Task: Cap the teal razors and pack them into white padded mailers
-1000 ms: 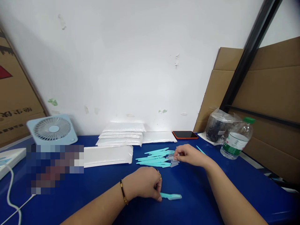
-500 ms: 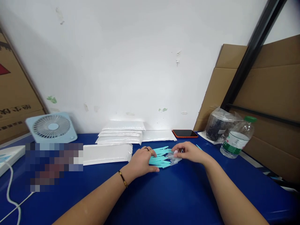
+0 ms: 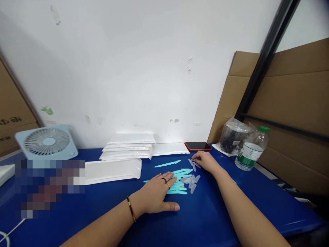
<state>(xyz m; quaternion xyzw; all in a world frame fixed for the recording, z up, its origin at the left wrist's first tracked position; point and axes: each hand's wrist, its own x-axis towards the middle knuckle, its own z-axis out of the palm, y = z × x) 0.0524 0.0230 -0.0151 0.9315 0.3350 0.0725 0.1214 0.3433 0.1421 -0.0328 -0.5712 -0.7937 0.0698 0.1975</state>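
Note:
My left hand (image 3: pixel 158 192) lies palm down, fingers stretched out, over a pile of slim teal sticks shaped like eyebrow razors (image 3: pixel 180 187). A black ring and a gold ring are on its fingers. Just right of the pile lie several small clear plastic caps (image 3: pixel 191 181). Farther back, my right hand (image 3: pixel 205 160) has its fingers curled together at a few more clear caps; its fingertips are partly hidden. One teal razor (image 3: pixel 167 164) lies apart, behind the pile. The left palm covers part of the pile.
White padded packets (image 3: pixel 128 147) are stacked against the wall, with another packet (image 3: pixel 113 171) in front. A phone (image 3: pixel 198 146), a water bottle (image 3: pixel 251 151) and a bagged dark item (image 3: pixel 231 137) stand right. A blue fan (image 3: pixel 48 142) is left. Cardboard (image 3: pixel 298 99) and a black post border the right.
My left hand has come nearer and flattened over the pile. My right hand has moved back, away from it. The razors and caps lie more spread, with one razor and some caps apart.

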